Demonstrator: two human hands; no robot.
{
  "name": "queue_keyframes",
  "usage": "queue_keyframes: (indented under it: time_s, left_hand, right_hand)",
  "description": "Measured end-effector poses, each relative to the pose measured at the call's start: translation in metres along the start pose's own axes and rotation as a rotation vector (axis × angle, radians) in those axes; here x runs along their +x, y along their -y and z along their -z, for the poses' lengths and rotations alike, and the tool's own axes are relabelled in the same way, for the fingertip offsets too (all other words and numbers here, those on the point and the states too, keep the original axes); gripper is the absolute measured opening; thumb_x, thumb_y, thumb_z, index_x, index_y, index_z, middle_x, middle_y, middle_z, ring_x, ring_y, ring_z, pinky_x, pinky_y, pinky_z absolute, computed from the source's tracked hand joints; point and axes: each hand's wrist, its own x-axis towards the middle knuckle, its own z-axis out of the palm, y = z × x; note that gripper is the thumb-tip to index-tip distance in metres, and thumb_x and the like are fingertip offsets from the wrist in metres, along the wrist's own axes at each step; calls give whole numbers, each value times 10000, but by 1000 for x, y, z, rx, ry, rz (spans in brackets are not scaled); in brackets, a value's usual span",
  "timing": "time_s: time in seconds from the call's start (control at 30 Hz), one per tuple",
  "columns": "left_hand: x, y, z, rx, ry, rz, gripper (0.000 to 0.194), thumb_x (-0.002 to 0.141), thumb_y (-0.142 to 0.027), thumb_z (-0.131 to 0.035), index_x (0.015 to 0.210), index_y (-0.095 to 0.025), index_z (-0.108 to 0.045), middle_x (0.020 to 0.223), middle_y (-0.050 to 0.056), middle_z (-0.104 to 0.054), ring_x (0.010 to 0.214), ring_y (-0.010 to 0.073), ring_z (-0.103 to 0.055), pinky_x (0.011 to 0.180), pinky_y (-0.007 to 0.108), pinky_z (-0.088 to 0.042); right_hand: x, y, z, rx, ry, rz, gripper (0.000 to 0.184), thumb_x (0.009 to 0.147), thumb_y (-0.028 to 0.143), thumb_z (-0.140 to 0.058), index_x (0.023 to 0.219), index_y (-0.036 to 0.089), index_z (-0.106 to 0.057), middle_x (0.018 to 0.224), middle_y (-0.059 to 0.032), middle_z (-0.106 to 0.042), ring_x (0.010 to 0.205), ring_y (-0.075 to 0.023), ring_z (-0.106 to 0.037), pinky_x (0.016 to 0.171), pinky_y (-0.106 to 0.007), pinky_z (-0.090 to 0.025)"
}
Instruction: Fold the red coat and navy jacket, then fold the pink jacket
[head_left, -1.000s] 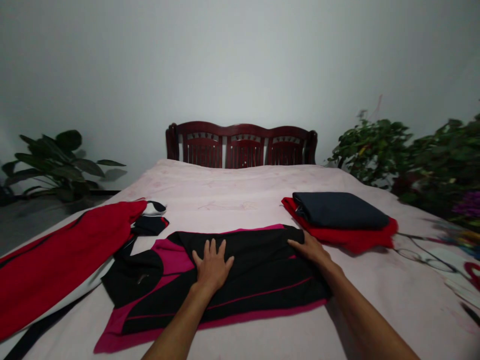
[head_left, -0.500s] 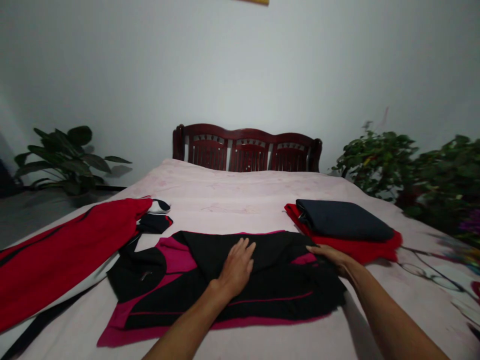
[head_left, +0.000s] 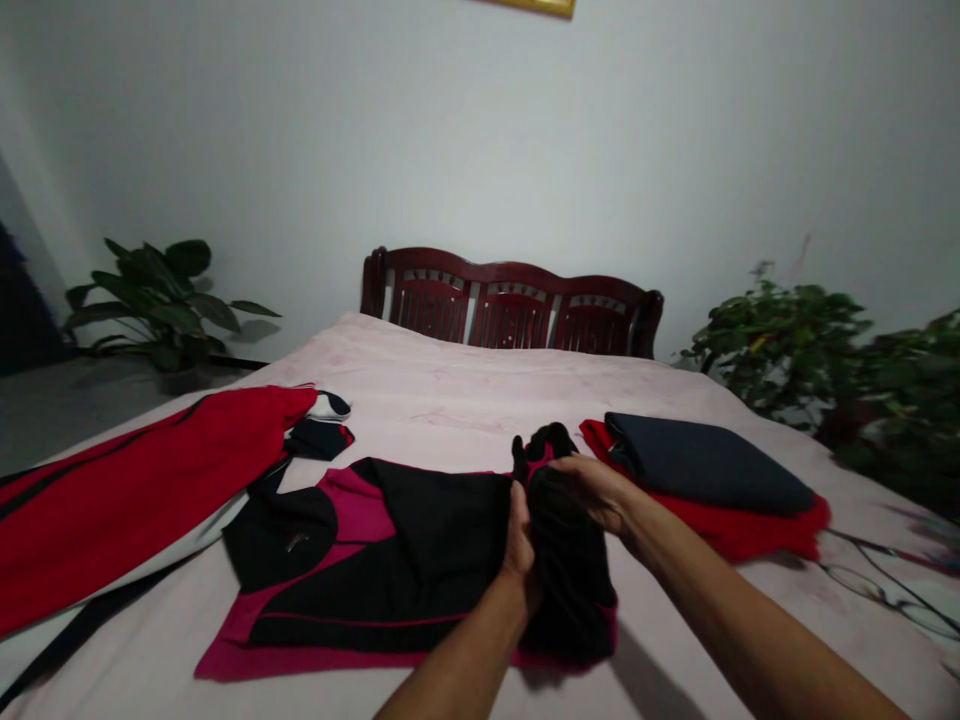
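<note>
Bunching the right side of a black-and-magenta jacket (head_left: 405, 560) on the pink bedspread (head_left: 450, 390), we have our left hand (head_left: 519, 540) standing on edge against the folded fabric and our right hand (head_left: 592, 492) curved over its top, the two closing on the bulk between them. A dark sleeve end (head_left: 546, 445) pokes up past our fingers, just beside a navy-and-red folded stack (head_left: 705, 465). On the jacket's left edge, a red garment (head_left: 150, 480) lies almost touching it. Its magenta hem runs along the near side, and a wide stretch of bedspread reaches from its far edge towards the dark wooden headboard (head_left: 510, 312).
</note>
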Motion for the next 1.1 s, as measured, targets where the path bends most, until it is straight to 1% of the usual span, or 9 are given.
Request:
queue_keyframes:
  time_s: [0.1, 0.17, 0.3, 0.43, 0.6, 0.77, 0.87, 1.0, 1.1]
  left_hand:
    - [-6, -33, 32, -160, -70, -38, 809, 891, -742, -327, 1327, -120, -606, 1246, 162, -699, 1222, 334, -617, 1096, 487, -445]
    - [-15, -55, 61, -185, -139, -52, 763, 911, -701, -343, 1319, -113, -607, 1169, 156, -730, 1153, 306, -661, 1074, 468, -469]
    - [-38, -82, 100, -139, -284, -10, 730, 914, -652, -425, 1362, -93, -570, 1102, 160, -758, 1107, 318, -692, 1010, 482, -516]
    - [-48, -83, 101, -160, -190, 109, 615, 904, -528, -555, 1315, -74, -613, 1054, 155, -778, 1073, 309, -715, 1004, 460, -526]
    - [-38, -90, 92, -91, -206, 205, 487, 888, -372, -573, 1236, -42, -656, 955, 146, -794, 983, 299, -745, 986, 456, -534]
    - [-26, -128, 88, 107, -220, 183, 503, 946, -410, -454, 1257, -59, -638, 1057, 145, -774, 1007, 265, -731, 965, 415, -539]
    - [-32, -144, 93, 307, -311, 169, 435, 946, -378, -481, 1237, -89, -625, 1055, 138, -754, 908, 213, -729, 863, 344, -554]
    - [-64, -147, 108, 475, -459, 99, 411, 900, -315, -582, 1288, -183, -544, 1046, 70, -709, 829, 131, -677, 765, 244, -502]
    - [-98, -141, 118, 754, -462, 55, 378, 844, -282, -622, 1201, -178, -554, 930, 19, -664, 787, 127, -640, 689, 226, -465]
  right_hand:
    - [4, -1, -55, 193, 139, 55, 221, 844, 240, -659, 1031, 206, -545, 809, -29, -721, 691, -146, -712, 668, -273, -600]
    - [4, -5, -75, 185, 210, 138, 359, 845, 314, -681, 1155, 193, -548, 940, -76, -739, 810, -178, -731, 779, -351, -610]
    - [9, -33, -67, 41, -80, 491, 419, 849, 378, -634, 1217, 178, -614, 1048, -95, -730, 921, -210, -715, 930, -431, -570]
    - [18, -83, -39, -506, -337, 570, 492, 912, 457, -478, 1319, 213, -609, 1370, -112, -619, 1288, -280, -558, 1151, -524, -377]
    - [10, -106, -51, -1039, -148, 654, 582, 982, 484, -387, 1511, 247, -442, 1603, -77, -370, 1498, -271, -288, 1225, -551, -219]
    - [17, -97, -83, -1008, -194, 744, 580, 1027, 459, -312, 1574, 265, -315, 1641, -62, -285, 1520, -233, -231, 1230, -510, -228]
    - [31, -105, -90, -1072, -187, 671, 566, 1012, 428, -378, 1552, 258, -367, 1618, -80, -338, 1500, -259, -285, 1213, -523, -255]
    - [31, -113, -92, -1156, -118, 544, 538, 992, 409, -421, 1503, 245, -450, 1604, -90, -363, 1495, -281, -295, 1205, -533, -245]
    - [10, -105, -99, -1107, -75, 455, 664, 974, 538, -406, 1549, 208, -372, 1625, -133, -306, 1510, -310, -244, 1203, -538, -238]
